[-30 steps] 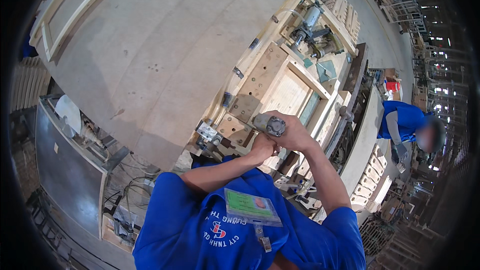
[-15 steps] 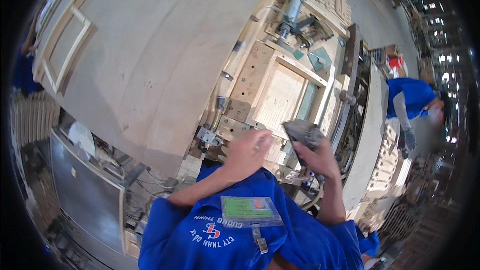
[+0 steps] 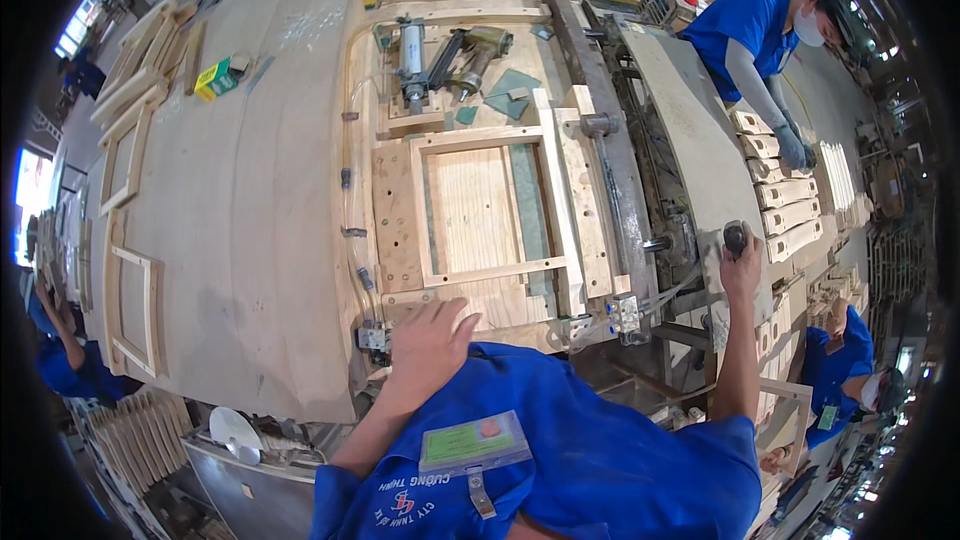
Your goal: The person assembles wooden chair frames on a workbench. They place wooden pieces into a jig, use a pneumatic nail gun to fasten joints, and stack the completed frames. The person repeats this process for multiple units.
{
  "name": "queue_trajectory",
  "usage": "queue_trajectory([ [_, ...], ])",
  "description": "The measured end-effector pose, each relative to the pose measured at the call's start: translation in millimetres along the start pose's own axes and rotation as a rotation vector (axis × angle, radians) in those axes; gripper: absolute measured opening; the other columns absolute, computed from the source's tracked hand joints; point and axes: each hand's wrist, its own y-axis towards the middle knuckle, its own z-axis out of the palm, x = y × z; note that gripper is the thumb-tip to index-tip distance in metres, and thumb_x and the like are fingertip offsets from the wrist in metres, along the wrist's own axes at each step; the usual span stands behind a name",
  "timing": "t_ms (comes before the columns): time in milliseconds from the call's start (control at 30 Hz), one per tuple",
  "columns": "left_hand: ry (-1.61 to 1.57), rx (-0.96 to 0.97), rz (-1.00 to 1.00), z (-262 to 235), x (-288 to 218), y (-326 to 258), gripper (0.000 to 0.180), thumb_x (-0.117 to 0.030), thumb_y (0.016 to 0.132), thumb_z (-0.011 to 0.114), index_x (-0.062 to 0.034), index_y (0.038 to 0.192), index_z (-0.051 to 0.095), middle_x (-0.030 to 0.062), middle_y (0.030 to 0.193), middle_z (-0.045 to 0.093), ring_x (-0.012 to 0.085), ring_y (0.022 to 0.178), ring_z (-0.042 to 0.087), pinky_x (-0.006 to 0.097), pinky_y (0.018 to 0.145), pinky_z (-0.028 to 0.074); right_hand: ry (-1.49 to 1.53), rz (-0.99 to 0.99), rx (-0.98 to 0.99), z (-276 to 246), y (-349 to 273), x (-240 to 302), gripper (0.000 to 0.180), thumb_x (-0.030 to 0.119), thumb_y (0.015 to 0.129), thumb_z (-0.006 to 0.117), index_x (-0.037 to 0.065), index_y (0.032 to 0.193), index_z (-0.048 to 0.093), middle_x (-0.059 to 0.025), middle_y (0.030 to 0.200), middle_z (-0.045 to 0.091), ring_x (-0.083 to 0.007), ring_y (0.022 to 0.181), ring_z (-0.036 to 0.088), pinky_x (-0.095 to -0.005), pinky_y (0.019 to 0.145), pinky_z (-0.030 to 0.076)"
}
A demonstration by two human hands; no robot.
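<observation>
My left hand (image 3: 428,342) lies with its fingers stretched out at the near edge of a wooden clamping jig (image 3: 393,205), holding nothing. Within the jig sits a rectangular pale wood frame (image 3: 490,271) above a wooden panel (image 3: 470,205). Out to the right, over a long board (image 3: 672,90), my right hand (image 3: 741,268) is closed round a dark tool with a rounded black end (image 3: 735,237). Most of that tool is hidden by the hand, so its kind does not show.
An air cylinder (image 3: 412,60) and a pneumatic tool (image 3: 485,55) lie at the jig's far end. A metal bar (image 3: 600,150) runs along its right. Wooden frames (image 3: 130,305) rest on the left tabletop (image 3: 270,210). A gloved co-worker (image 3: 745,40) handles slotted wood pieces (image 3: 790,193).
My right hand has swung from the jig's near edge out to the right, with the dark tool in it. My left hand has opened flat at the jig. The view has turned.
</observation>
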Motion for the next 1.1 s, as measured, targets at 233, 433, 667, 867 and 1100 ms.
queue_trajectory([
  [233, 0.102, 0.290, 0.128, 114.0, 10.8, 75.3, 0.035, -0.033, 0.092, 0.080, -0.0053, 0.113, 0.074, 0.0132, 0.110, 0.070, 0.0333, 0.103, 0.068, 0.047, 0.092, 0.054, -0.130, -0.178, -0.117, 18.4, -3.7, -38.3, 0.075, -0.003, 0.085, 0.073, 0.019, 0.154, 0.055, -0.0155, 0.150, 0.052, -0.0414, 0.126, 0.063, -0.0533, 0.105, 0.052],
  [433, 0.126, 0.393, 0.072, 143.8, 26.7, 79.8, 0.037, -0.034, 0.090, 0.081, -0.0063, 0.113, 0.072, 0.0131, 0.102, 0.067, 0.0341, 0.100, 0.068, 0.048, 0.090, 0.054, 0.703, -0.349, 0.099, 24.6, -129.4, 41.8, 0.032, 0.006, 0.093, 0.074, 0.001, 0.125, 0.074, -0.0175, 0.102, 0.074, -0.0341, 0.097, 0.071, -0.0431, 0.092, 0.055],
  [667, 0.121, 0.463, 0.100, 147.4, 24.3, 94.2, 0.034, -0.033, 0.091, 0.081, -0.0071, 0.110, 0.070, 0.0147, 0.101, 0.066, 0.0369, 0.101, 0.068, 0.049, 0.089, 0.055, 1.180, 0.198, 0.394, 27.1, -210.6, 82.5, 0.026, 0.021, 0.108, 0.067, -0.003, 0.111, 0.077, -0.0035, 0.076, 0.068, -0.0084, 0.069, 0.062, -0.0248, 0.063, 0.047],
  [867, 0.124, 0.519, 0.102, 144.9, 26.2, 95.6, 0.033, -0.033, 0.094, 0.078, -0.0077, 0.113, 0.068, 0.0174, 0.106, 0.066, 0.0383, 0.105, 0.068, 0.051, 0.091, 0.054, 0.990, -0.003, 0.421, 20.4, -207.0, 81.6, 0.022, 0.015, 0.106, 0.069, -0.004, 0.108, 0.078, -0.0039, 0.074, 0.070, -0.0082, 0.064, 0.064, -0.0256, 0.059, 0.049],
  [1100, 0.108, 0.672, 0.157, 130.4, 21.6, 103.4, 0.038, -0.036, 0.101, 0.070, -0.0052, 0.121, 0.064, 0.0215, 0.115, 0.068, 0.0409, 0.110, 0.069, 0.054, 0.093, 0.055, 0.841, -0.118, 0.273, 0.4, -165.8, 94.8, 0.017, 0.009, 0.101, 0.069, -0.004, 0.105, 0.079, -0.0090, 0.086, 0.076, -0.0125, 0.074, 0.067, -0.0299, 0.069, 0.055],
])
